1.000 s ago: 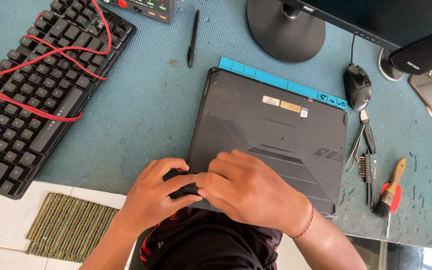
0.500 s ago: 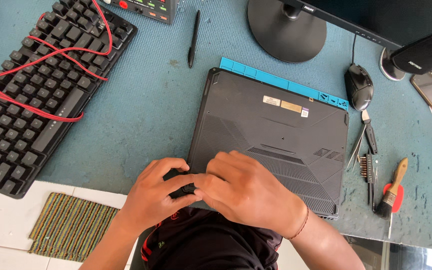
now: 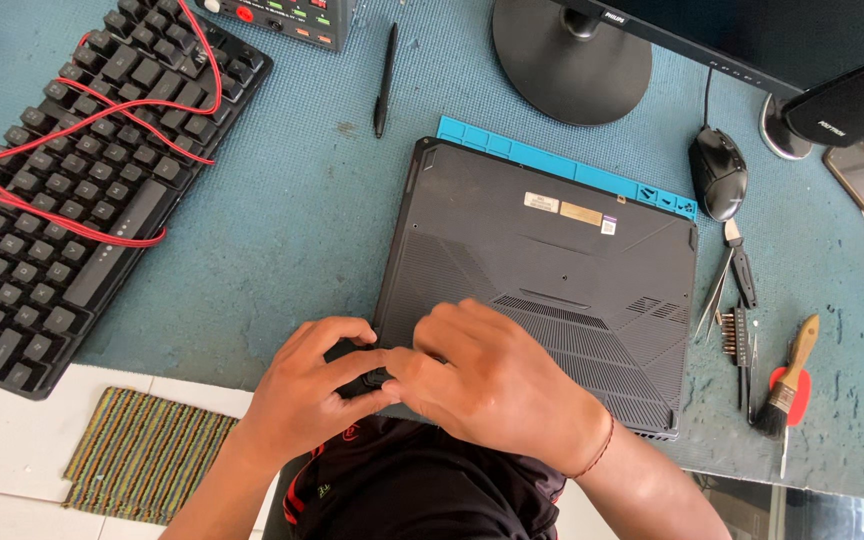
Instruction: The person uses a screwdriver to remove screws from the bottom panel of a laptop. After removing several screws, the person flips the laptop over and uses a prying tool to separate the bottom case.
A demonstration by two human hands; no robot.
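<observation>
Black laptop [image 3: 552, 290] lies underside up on blue mat [image 3: 282, 220]. Left hand [image 3: 317, 390] and right hand [image 3: 497, 380] pinch a small dark object [image 3: 360, 380] at its 7 o'clock corner; mouse [image 3: 718, 172] at 2 o'clock.

Count is in: one laptop [image 3: 552, 270] at centre, one keyboard [image 3: 62, 190] at nine o'clock, one pen [image 3: 384, 80] at twelve, one mouse [image 3: 718, 172] at two, one brush [image 3: 790, 375] at four, two hands, left [image 3: 307, 390] and right [image 3: 497, 380], at six.

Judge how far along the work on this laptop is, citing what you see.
Done: the laptop lies bottom-up on the blue mat. In hand: the left hand and right hand press at its near-left corner. Left: the bottom cover looks still seated; the tweezers and brush lie beside it.
</observation>
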